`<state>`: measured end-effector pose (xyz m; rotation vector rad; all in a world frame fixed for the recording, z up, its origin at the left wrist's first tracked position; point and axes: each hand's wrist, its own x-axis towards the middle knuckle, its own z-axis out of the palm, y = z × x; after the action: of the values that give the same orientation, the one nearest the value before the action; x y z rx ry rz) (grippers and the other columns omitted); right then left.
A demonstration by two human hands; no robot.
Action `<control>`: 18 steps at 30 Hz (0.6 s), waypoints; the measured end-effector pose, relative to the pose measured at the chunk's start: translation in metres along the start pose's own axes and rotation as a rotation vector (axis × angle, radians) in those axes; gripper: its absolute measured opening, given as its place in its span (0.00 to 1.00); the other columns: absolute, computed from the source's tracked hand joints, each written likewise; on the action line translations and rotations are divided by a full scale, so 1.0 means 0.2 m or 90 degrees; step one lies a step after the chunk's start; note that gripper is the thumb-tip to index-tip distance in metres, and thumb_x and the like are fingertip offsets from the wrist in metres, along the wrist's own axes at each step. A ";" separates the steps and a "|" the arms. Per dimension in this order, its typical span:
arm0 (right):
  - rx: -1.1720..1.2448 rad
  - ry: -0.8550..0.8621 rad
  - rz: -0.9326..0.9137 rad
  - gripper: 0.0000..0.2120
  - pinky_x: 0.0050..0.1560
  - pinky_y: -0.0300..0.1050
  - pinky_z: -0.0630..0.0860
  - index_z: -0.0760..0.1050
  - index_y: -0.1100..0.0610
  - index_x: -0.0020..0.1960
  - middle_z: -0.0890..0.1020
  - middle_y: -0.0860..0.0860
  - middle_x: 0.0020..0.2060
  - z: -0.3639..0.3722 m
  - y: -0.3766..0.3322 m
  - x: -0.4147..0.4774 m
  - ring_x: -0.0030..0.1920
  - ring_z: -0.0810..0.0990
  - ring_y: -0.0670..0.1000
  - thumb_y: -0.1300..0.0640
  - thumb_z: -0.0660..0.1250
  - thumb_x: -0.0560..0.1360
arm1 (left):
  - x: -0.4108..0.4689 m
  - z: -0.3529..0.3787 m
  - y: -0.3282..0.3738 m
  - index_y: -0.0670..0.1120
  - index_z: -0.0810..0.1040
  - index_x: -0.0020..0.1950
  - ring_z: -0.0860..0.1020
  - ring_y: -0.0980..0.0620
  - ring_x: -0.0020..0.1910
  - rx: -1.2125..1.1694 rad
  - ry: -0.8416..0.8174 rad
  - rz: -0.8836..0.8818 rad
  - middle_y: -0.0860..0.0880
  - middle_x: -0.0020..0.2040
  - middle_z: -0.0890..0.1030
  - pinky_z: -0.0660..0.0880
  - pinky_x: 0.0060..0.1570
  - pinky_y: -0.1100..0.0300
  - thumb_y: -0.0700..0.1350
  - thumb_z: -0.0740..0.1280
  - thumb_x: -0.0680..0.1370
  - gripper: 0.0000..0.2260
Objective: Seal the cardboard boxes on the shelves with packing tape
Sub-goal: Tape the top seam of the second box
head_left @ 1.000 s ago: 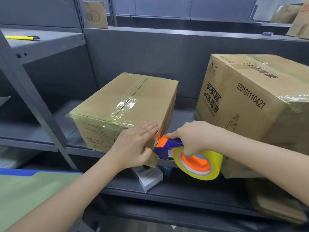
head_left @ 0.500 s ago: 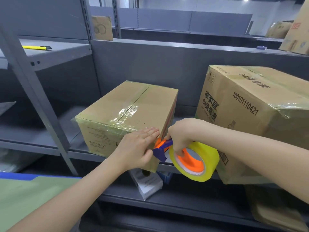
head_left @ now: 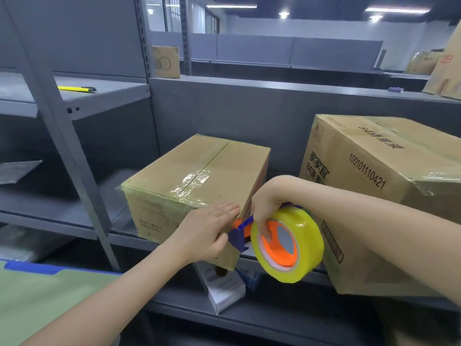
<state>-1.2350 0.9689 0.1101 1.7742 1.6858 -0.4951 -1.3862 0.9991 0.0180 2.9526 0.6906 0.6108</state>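
- A green board (head_left: 37,295) with a blue edge lies low on the left, in front of the grey metal rack.
- A slanting post (head_left: 62,136) of that rack crosses in front of the shelf (head_left: 50,211), left of the box.
- A yellow knife (head_left: 74,88) lies on the level above, and a small carton (head_left: 166,61) stands further back, on top.
- The box (head_left: 199,171) sits on the middle shelf with its near corner hanging over the edge. A big box (head_left: 374,196) stands to its right, apart from it, and also overhangs.
- A white packet (head_left: 224,293) lies on the level below, partly hidden by the box's corner.
- The left hand (head_left: 207,233) has its fingers straight and together, laid flat against the box's near right corner.
- The right hand (head_left: 267,203) is curled round the dispenser (head_left: 238,236), with fingers hooked into its orange hub. The purple nose is at the box's corner, just beside the left hand.
- The roll (head_left: 306,236) of yellow tape is thick and glossy and hides part of the big box's front.
- Both boxes are brown card. Wrinkled, shiny tape runs over the box's top seam and front edge.
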 end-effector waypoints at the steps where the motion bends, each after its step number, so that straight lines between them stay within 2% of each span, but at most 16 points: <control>1: -0.010 -0.010 -0.023 0.19 0.44 0.42 0.71 0.75 0.58 0.58 0.76 0.53 0.47 0.05 -0.02 0.03 0.49 0.75 0.54 0.51 0.72 0.70 | 0.00 0.00 0.00 0.44 0.68 0.71 0.64 0.52 0.71 -0.006 0.004 0.002 0.48 0.71 0.67 0.49 0.70 0.64 0.43 0.56 0.70 0.28; 2: -0.032 -0.023 -0.045 0.22 0.45 0.43 0.69 0.73 0.60 0.62 0.74 0.53 0.49 0.11 -0.06 0.07 0.49 0.73 0.54 0.52 0.71 0.71 | 0.01 0.00 0.00 0.44 0.68 0.71 0.64 0.52 0.71 -0.010 0.006 0.004 0.48 0.71 0.67 0.49 0.70 0.64 0.42 0.57 0.69 0.28; 4: -0.078 -0.044 -0.064 0.24 0.46 0.44 0.70 0.71 0.61 0.64 0.74 0.56 0.51 0.23 -0.12 0.17 0.49 0.73 0.55 0.53 0.70 0.72 | 0.01 0.00 -0.01 0.43 0.69 0.70 0.66 0.51 0.70 -0.001 0.003 0.011 0.48 0.70 0.68 0.52 0.71 0.60 0.41 0.59 0.69 0.28; 6: -0.072 -0.053 -0.053 0.24 0.46 0.45 0.72 0.73 0.61 0.64 0.76 0.57 0.52 0.28 -0.12 0.21 0.49 0.74 0.56 0.52 0.71 0.71 | 0.00 -0.01 0.00 0.42 0.74 0.66 0.72 0.49 0.66 0.025 0.020 0.026 0.46 0.66 0.74 0.61 0.68 0.53 0.40 0.62 0.66 0.27; 8: -0.052 -0.044 -0.048 0.24 0.41 0.43 0.70 0.74 0.58 0.63 0.76 0.55 0.49 0.25 -0.06 0.20 0.46 0.74 0.55 0.50 0.71 0.71 | 0.01 -0.01 0.00 0.41 0.76 0.63 0.74 0.49 0.63 0.027 0.026 0.039 0.46 0.64 0.76 0.64 0.65 0.51 0.39 0.63 0.64 0.27; 10: -0.052 -0.028 -0.034 0.23 0.33 0.41 0.68 0.74 0.55 0.63 0.75 0.52 0.44 0.20 -0.02 0.17 0.44 0.73 0.54 0.50 0.71 0.70 | 0.01 0.00 -0.02 0.42 0.75 0.66 0.72 0.50 0.66 0.008 0.027 0.038 0.46 0.66 0.74 0.61 0.68 0.53 0.39 0.62 0.66 0.27; 12: -0.062 -0.018 -0.016 0.23 0.29 0.40 0.66 0.75 0.54 0.63 0.74 0.51 0.39 0.17 0.01 0.13 0.43 0.73 0.53 0.50 0.71 0.70 | 0.01 0.00 -0.03 0.43 0.73 0.67 0.70 0.51 0.67 0.007 0.026 0.033 0.47 0.67 0.73 0.59 0.69 0.56 0.40 0.62 0.67 0.27; 15: -0.052 -0.001 0.039 0.22 0.33 0.40 0.69 0.76 0.53 0.62 0.76 0.51 0.42 0.13 0.09 0.05 0.43 0.74 0.53 0.50 0.70 0.69 | 0.01 0.00 -0.05 0.42 0.73 0.67 0.72 0.51 0.66 0.052 0.010 0.065 0.47 0.67 0.74 0.62 0.68 0.56 0.41 0.64 0.67 0.27; 18: -0.049 0.103 0.131 0.19 0.37 0.40 0.70 0.76 0.51 0.59 0.76 0.49 0.39 0.09 0.21 -0.07 0.41 0.75 0.52 0.49 0.67 0.69 | 0.04 0.00 -0.03 0.40 0.76 0.63 0.77 0.49 0.60 0.093 0.022 0.108 0.45 0.63 0.77 0.72 0.60 0.54 0.37 0.74 0.62 0.29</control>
<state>-1.1927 0.9473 0.1148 1.9468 1.5823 -0.1983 -1.3823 1.0090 0.0205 3.1679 0.5113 0.6500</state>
